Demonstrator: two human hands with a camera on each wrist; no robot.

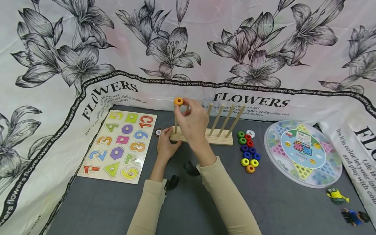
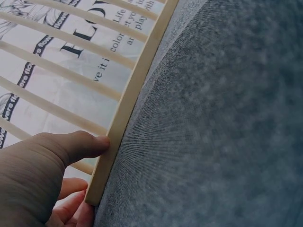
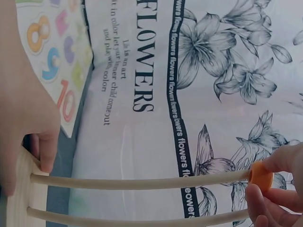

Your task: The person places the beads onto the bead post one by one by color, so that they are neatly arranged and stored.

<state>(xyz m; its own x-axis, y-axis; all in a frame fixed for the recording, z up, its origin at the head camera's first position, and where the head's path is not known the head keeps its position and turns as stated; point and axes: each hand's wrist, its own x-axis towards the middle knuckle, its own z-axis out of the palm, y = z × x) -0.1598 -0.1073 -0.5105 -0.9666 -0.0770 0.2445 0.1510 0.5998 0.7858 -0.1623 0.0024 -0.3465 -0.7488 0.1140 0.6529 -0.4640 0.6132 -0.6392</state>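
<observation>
Your two beige sleeves lie nearest, reaching over the grey counter toward its far edge. Your left hand (image 1: 165, 145) braces the left end of the wooden base (image 1: 220, 139), thumb pressed flat against its edge in the left wrist view; keep that pressure, since the rack looks light enough to slide. Your right hand (image 1: 192, 119) pinches the orange ring (image 1: 178, 101) between thumb and fingertips, right at the tip of the leftmost peg (image 1: 176, 125). The right wrist view shows the ring (image 3: 261, 176) sitting on the peg's end, fingers closed around it from both sides.

To do this well, hold the ring level so its hole stays square to the peg, then let your fingers ease off evenly; a tilted ring will likely bind on the wood. Keep your wrist clear of the four neighbouring pegs (image 1: 226, 120), which lean slightly from this angle.

Loose rings (image 1: 248, 150) wait just right of the base, a number puzzle (image 1: 118, 145) lies toward the counter's left edge, and a round game box (image 1: 304, 153) toward the right.
</observation>
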